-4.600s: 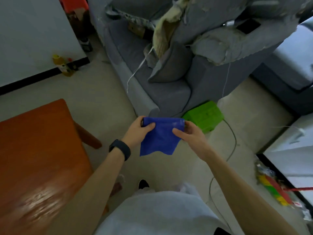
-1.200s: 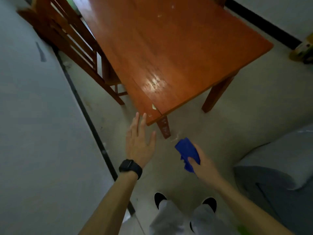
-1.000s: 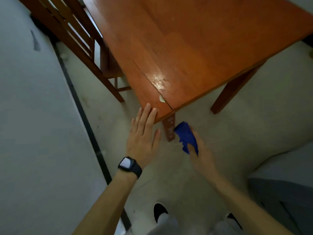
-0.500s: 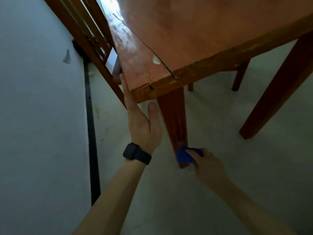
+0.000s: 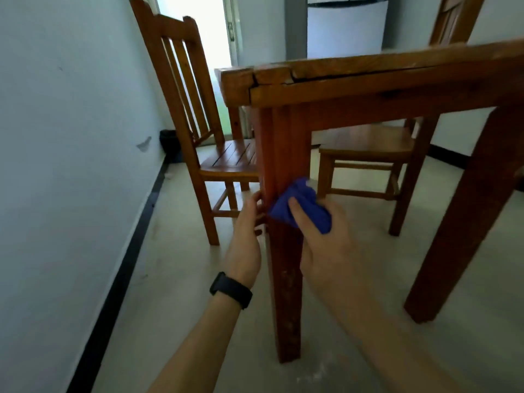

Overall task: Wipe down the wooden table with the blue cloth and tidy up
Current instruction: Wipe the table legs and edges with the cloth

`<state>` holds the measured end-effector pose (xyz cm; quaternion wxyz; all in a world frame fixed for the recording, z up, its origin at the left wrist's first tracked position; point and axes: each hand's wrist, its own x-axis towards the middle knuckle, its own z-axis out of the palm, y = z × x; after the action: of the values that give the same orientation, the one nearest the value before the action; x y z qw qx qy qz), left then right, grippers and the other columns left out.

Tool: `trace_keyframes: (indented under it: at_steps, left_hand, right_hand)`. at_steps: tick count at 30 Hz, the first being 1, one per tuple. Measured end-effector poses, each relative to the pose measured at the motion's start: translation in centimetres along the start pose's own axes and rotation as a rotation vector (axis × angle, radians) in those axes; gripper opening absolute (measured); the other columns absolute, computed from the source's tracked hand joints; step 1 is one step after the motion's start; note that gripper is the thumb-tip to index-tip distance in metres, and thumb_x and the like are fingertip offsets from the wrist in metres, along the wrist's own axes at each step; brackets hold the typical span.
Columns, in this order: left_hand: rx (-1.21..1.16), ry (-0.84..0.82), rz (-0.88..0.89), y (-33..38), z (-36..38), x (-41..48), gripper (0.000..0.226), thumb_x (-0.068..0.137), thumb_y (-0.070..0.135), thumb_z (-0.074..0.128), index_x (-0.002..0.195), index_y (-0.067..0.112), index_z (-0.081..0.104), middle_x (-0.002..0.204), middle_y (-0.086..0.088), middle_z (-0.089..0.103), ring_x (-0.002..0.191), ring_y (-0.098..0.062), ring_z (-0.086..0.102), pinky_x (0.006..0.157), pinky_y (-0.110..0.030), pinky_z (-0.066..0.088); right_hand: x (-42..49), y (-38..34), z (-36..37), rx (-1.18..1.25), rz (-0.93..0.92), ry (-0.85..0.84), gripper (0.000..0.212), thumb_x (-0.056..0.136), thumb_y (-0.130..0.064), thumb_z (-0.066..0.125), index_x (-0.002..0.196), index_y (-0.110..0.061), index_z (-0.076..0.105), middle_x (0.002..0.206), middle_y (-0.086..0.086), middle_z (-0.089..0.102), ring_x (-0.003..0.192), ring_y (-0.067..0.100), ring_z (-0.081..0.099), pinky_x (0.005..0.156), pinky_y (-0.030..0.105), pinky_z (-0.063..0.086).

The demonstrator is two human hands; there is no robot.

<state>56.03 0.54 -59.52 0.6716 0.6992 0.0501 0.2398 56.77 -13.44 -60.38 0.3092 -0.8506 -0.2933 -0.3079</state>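
I see the wooden table (image 5: pixel 368 80) from low down, with its near corner leg (image 5: pixel 283 165) straight ahead. My right hand (image 5: pixel 320 242) grips the bunched blue cloth (image 5: pixel 300 205) and presses it against the right face of that leg at mid height. My left hand (image 5: pixel 246 236), with a black watch on the wrist, rests against the leg's left side, its fingers curled around the back edge. The lower part of the leg shows pale scuff marks.
A slatted wooden chair (image 5: pixel 198 123) stands close behind the leg by the white wall (image 5: pixel 71 137). A second chair (image 5: pixel 368 148) is tucked under the table. Another table leg (image 5: pixel 465 211) stands at right. A dark bin (image 5: pixel 170 140) sits in the far corner.
My view has dropped from above the tabletop to below its edge. My left hand slid from the table corner down onto the leg. The cloth moved up the leg.
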Motion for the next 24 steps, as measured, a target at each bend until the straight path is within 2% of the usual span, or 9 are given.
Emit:
trace_keyframes:
  at_steps: [3, 5, 7, 10, 12, 15, 19, 20, 24]
  left_hand:
    - [-0.054, -0.012, -0.059, 0.9, 0.2, -0.3, 0.03, 0.103, 0.051, 0.029, 0.115, 0.051, 0.056, 0.11, 0.02, 0.064, 0.095, 0.01, 0.061, 0.081, -0.024, 0.044]
    - [-0.099, -0.048, -0.077, 1.0, 0.1, -0.4, 0.034, 0.105, 0.04, 0.028, 0.132, 0.036, 0.049, 0.115, 0.017, 0.059, 0.087, 0.018, 0.059, 0.07, -0.012, 0.047]
    - [-0.101, -0.083, -0.069, 0.1, -0.7, -0.5, 0.039, 0.105, 0.035, 0.03, 0.141, 0.027, 0.042, 0.117, 0.016, 0.055, 0.084, 0.023, 0.057, 0.063, -0.004, 0.047]
    - [-0.052, -0.105, -0.074, -2.7, -1.8, -0.3, 0.039, 0.104, 0.04, 0.028, 0.135, 0.032, 0.05, 0.115, 0.019, 0.059, 0.088, 0.016, 0.06, 0.074, -0.011, 0.044]
    - [-0.033, -0.123, -0.128, -3.7, -2.2, -0.3, 0.035, 0.105, 0.044, 0.024, 0.12, 0.041, 0.055, 0.11, 0.021, 0.06, 0.089, 0.013, 0.059, 0.082, -0.019, 0.038]
    - [-0.043, -0.153, -0.199, -4.0, -2.5, 0.1, 0.042, 0.105, 0.045, 0.021, 0.128, 0.034, 0.054, 0.125, 0.008, 0.058, 0.109, -0.003, 0.055, 0.095, -0.03, 0.034]
    - [-0.021, -0.2, -0.229, -4.1, -3.5, 0.9, 0.044, 0.106, 0.043, 0.021, 0.135, 0.03, 0.052, 0.127, 0.01, 0.053, 0.11, -0.006, 0.05, 0.1, -0.032, 0.031]
    - [-0.027, -0.213, -0.225, -4.3, -3.7, 1.1, 0.043, 0.106, 0.042, 0.021, 0.134, 0.031, 0.052, 0.126, 0.01, 0.053, 0.106, -0.004, 0.05, 0.097, -0.03, 0.031]
    - [-0.075, -0.22, -0.222, -4.9, -4.1, 1.3, 0.041, 0.106, 0.042, 0.02, 0.124, 0.032, 0.056, 0.122, 0.006, 0.055, 0.101, -0.001, 0.052, 0.09, -0.032, 0.033]
  right_hand:
    - [-4.4, 0.5, -0.3, -0.062, 0.163, -0.541, 0.059, 0.101, -0.026, 0.046, 0.142, -0.056, 0.016, 0.152, -0.002, 0.027, 0.12, 0.016, 0.05, 0.102, 0.035, 0.046]
    - [-5.1, 0.9, -1.1, -0.191, 0.245, -0.607, 0.059, 0.101, -0.028, 0.045, 0.151, -0.044, 0.017, 0.15, -0.001, 0.022, 0.104, 0.012, 0.054, 0.095, 0.029, 0.049]
    - [-3.5, 0.4, -2.1, -0.169, 0.259, -0.325, 0.062, 0.098, -0.028, 0.047, 0.153, -0.041, 0.02, 0.148, 0.0, 0.019, 0.101, 0.01, 0.052, 0.094, 0.028, 0.05]
    - [0.9, -0.6, -2.3, -0.032, 0.038, 0.238, 0.051, 0.098, -0.028, 0.042, 0.149, -0.029, 0.037, 0.144, 0.011, 0.027, 0.108, 0.008, 0.044, 0.093, 0.028, 0.046]
    - [2.3, -0.6, -0.8, -0.107, -0.06, 0.296, 0.049, 0.1, -0.031, 0.039, 0.149, -0.025, 0.04, 0.14, 0.013, 0.033, 0.112, 0.009, 0.042, 0.093, 0.032, 0.047]
    - [-1.3, 1.0, 2.0, -0.14, -0.045, -0.074, 0.052, 0.097, -0.023, 0.05, 0.149, -0.023, 0.041, 0.136, -0.006, 0.037, 0.115, 0.0, 0.044, 0.1, 0.031, 0.049]
    - [-5.8, 2.1, 1.9, -0.359, -0.018, -0.612, 0.07, 0.099, -0.022, 0.05, 0.149, -0.055, 0.013, 0.15, -0.001, 0.017, 0.122, 0.013, 0.045, 0.1, 0.022, 0.045]
    - [-5.2, 1.4, 1.5, -0.336, 0.041, -0.578, 0.067, 0.099, -0.025, 0.048, 0.148, -0.056, 0.015, 0.15, -0.001, 0.018, 0.117, 0.011, 0.046, 0.098, 0.02, 0.045]
    - [-1.1, -1.1, 0.4, -0.139, -0.043, 0.01, 0.059, 0.095, -0.028, 0.045, 0.151, -0.036, 0.031, 0.14, 0.007, 0.032, 0.095, 0.013, 0.051, 0.082, 0.024, 0.047]
